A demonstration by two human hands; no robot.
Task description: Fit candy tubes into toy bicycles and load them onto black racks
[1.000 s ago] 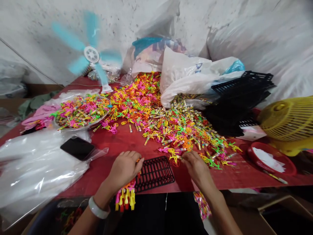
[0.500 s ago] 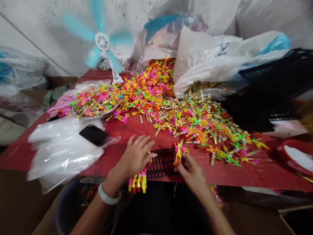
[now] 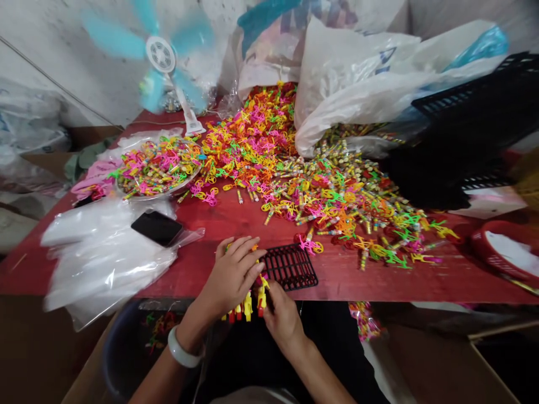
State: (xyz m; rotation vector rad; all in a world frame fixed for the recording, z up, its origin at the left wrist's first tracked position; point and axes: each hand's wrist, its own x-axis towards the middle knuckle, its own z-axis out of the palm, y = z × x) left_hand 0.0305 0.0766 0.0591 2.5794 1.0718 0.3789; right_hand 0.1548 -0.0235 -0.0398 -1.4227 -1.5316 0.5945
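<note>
My left hand point(image 3: 234, 270), a white bangle on its wrist, lies flat with fingers stretched over the left end of a black slotted plastic rack point(image 3: 295, 270). Several yellow and red plastic toy pieces point(image 3: 247, 308) stick out in a row from under the palm, past the table's front edge. Close beside them, my right hand point(image 3: 285, 320) pinches a small yellow-and-red plastic toy point(image 3: 262, 296) at the rack's near side. Whether that toy touches the rack I cannot tell. A pink-and-yellow toy point(image 3: 310, 244) lies just behind the rack.
A large heap of colourful small toys point(image 3: 252, 140) covers the back of the red table point(image 3: 236, 219). To the left are a full clear bowl point(image 3: 160, 168), a phone point(image 3: 156, 227) on plastic bags point(image 3: 105, 252), and a spinning fan point(image 3: 160, 54). A red basket point(image 3: 484, 247) stands right.
My right hand has moved left and down with its toy, from the rack's right end to beside the row of toys. My left hand stays over the rack.
</note>
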